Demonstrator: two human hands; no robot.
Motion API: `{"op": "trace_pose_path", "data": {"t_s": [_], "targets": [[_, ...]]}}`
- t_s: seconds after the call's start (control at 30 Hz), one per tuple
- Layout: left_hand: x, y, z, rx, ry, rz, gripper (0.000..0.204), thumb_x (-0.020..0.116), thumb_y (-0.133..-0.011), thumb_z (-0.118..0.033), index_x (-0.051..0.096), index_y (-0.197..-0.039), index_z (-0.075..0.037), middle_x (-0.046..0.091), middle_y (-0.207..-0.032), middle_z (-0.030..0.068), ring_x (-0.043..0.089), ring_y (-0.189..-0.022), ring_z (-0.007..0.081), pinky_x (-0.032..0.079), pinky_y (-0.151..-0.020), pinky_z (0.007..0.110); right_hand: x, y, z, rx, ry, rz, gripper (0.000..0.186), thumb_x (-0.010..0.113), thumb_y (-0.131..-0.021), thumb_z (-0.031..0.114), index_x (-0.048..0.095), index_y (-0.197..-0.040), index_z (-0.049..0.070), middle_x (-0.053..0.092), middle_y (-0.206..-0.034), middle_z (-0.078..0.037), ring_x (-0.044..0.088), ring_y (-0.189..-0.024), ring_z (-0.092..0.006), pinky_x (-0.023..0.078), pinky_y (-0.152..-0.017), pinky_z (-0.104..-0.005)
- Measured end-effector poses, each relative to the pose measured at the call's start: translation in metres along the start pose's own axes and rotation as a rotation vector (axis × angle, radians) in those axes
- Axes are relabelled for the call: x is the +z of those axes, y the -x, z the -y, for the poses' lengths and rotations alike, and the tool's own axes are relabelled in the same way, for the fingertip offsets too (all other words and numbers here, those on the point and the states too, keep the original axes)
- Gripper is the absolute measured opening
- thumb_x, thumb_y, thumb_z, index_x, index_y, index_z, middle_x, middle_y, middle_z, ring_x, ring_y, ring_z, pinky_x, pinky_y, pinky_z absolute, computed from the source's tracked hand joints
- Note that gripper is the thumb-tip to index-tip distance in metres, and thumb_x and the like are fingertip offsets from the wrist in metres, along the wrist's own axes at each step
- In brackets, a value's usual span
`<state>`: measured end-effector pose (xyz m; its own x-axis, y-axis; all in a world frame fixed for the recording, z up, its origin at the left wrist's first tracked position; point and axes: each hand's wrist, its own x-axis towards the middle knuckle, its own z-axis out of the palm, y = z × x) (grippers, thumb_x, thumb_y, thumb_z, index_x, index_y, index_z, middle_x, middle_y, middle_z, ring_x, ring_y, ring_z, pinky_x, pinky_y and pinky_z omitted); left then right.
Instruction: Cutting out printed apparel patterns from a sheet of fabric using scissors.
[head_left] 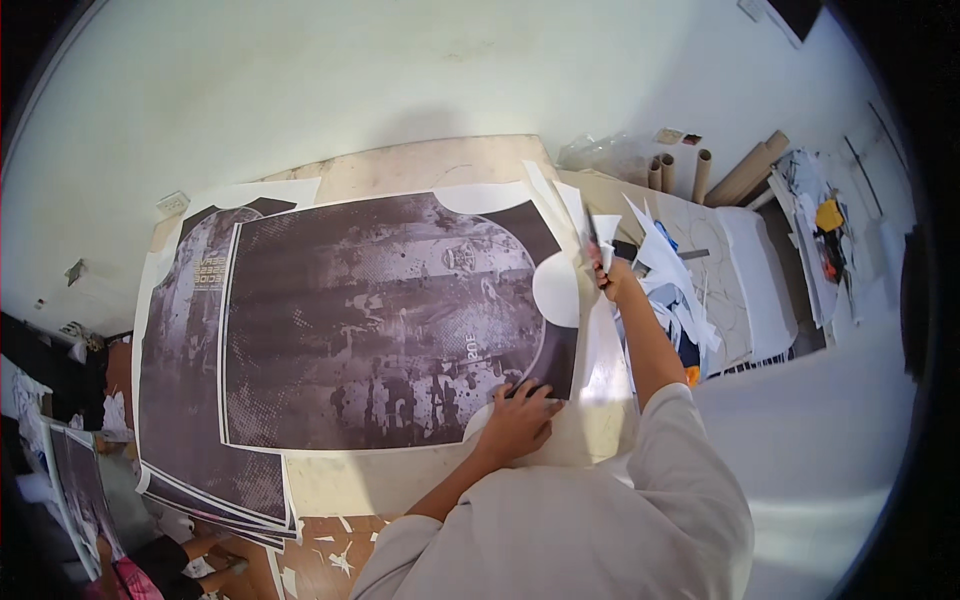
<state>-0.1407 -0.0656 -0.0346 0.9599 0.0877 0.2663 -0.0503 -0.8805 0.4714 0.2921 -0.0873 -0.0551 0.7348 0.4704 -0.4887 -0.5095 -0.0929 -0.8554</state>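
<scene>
Left hand point(517, 424) lies spread on the dark sheet point(350, 320) at four o'clock, likely steadying it; right hand point(615, 279) grips a blade point(592, 226) at three.

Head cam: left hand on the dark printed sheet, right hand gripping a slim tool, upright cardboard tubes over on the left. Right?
Wrong side for the tubes: the head view shows the upright cardboard tubes on the right. The left hand is on the dark printed sheet, and the right hand grips a slim tool.
</scene>
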Motion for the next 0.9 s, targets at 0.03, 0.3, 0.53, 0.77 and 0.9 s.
{"op": "trace_pose_path", "data": {"t_s": [0.03, 0.3, 0.53, 0.77, 0.9], "targets": [[-0.001, -0.003, 0.000, 0.011, 0.003, 0.004, 0.053, 0.065, -0.092, -0.029, 0.058, -0.144, -0.026, 0.056, -0.141, 0.0092, 0.045, -0.139, 0.0315, 0.031, -0.108, 0.062, -0.015, 0.007, -0.006, 0.007, -0.160, -0.052, 0.021, 0.077, -0.093, 0.027, 0.064, -0.085, 0.013, 0.054, -0.065, 0.005, 0.044, -0.047, -0.0052, 0.031, -0.038, -0.0214], [0.011, 0.001, 0.024, -0.064, -0.105, -0.115, 0.058, 0.068, -0.090, -0.035, 0.058, -0.144, -0.019, 0.061, -0.137, 0.0028, 0.048, -0.138, 0.0257, 0.031, -0.107, 0.059, -0.061, 0.169, -0.076, -0.238, 0.054, -0.394, 0.034, 0.086, -0.088, 0.036, 0.069, -0.082, 0.008, 0.051, -0.058, 0.005, 0.041, -0.040, -0.0070, 0.028, -0.038, -0.0251], [-0.033, 0.071, 0.057, 0.150, 0.018, 0.103, 0.038, 0.068, -0.092, -0.034, 0.073, -0.122, -0.011, 0.064, -0.129, 0.0022, 0.051, -0.134, 0.0230, 0.035, -0.108, 0.051, -0.017, 0.304, -0.194, -0.247, 0.056, -0.377, 0.020, 0.079, -0.094, 0.027, 0.074, -0.094, 0.008, 0.055, -0.062, 0.006, 0.042, -0.042, -0.0036, 0.027, -0.037, -0.0237], [-0.072, 0.105, 0.068, 0.154, 0.192, 0.101, 0.016, 0.072, -0.093, -0.025, 0.079, -0.093, -0.010, 0.072, -0.113, 0.0046, 0.060, -0.126, 0.0261, 0.042, -0.110, 0.051, -0.006, 0.372, -0.200, -0.368, 0.268, -0.363, 0.014, 0.077, -0.095, 0.010, 0.071, -0.104, 0.001, 0.046, -0.074, 0.011, 0.042, -0.068, -0.0015, 0.035, -0.061, -0.0190], [-0.137, 0.132, 0.088, 0.015, 0.059, -0.054, 0.032, 0.075, -0.092, -0.021, 0.066, -0.064, -0.007, 0.073, -0.089, 0.0068, 0.069, -0.106, 0.0291, 0.048, -0.101, 0.051, 0.023, 0.397, -0.168, -0.298, 0.251, -0.243, 0.021, 0.079, -0.094, 0.009, 0.072, -0.112, 0.000, 0.048, -0.078, 0.010, 0.042, -0.071, -0.0017, 0.039, -0.066, -0.0181]]}}
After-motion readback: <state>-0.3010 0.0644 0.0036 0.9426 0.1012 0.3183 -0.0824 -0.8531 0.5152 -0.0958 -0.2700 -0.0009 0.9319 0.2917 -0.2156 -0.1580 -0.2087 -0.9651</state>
